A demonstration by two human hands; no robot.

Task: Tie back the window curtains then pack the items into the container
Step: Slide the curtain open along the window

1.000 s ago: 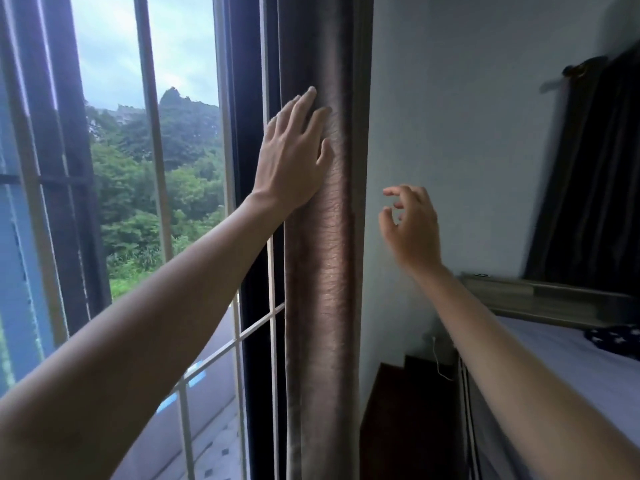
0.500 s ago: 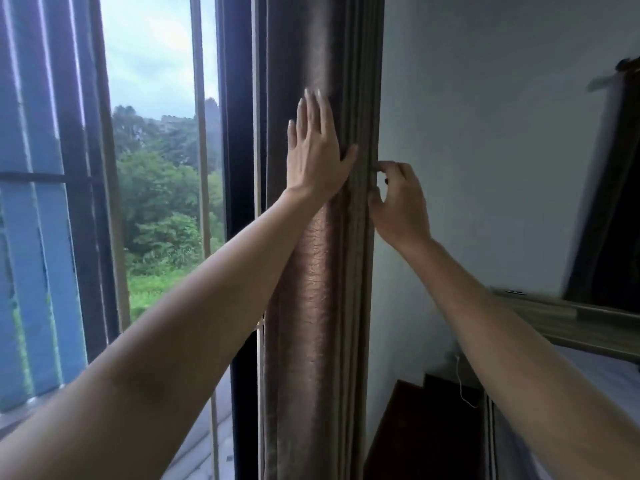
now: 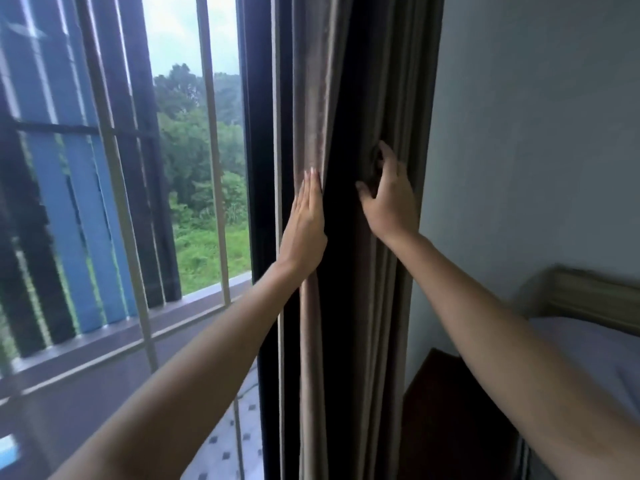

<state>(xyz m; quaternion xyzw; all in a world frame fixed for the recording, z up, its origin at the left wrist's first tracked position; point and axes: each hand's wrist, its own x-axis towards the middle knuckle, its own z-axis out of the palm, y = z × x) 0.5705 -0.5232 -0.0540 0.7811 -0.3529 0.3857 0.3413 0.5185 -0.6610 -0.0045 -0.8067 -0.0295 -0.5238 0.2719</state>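
Note:
A brown curtain point(image 3: 311, 98) hangs gathered in a narrow upright column between the window and the wall. My left hand point(image 3: 306, 223) lies flat against its left folds, fingers straight and pointing up, thumb hidden. My right hand point(image 3: 389, 202) is on the right folds, with its fingers curled into the fabric and gripping it. A dark gap in the folds shows between the two hands. No tie-back, container or items to pack are in view.
The window's pale vertical bars point(image 3: 211, 168) and dark frame point(image 3: 259, 133) stand left of the curtain. A grey wall point(image 3: 536, 133) is on the right. Below it are a bed point(image 3: 588, 348) with a wooden headboard point(image 3: 595, 296) and a dark wooden stand point(image 3: 450, 410).
My right hand has moved from the curtain's right edge into its folds and closed on them. My left hand has slid left onto the left folds, and a dark gap has appeared between the hands.

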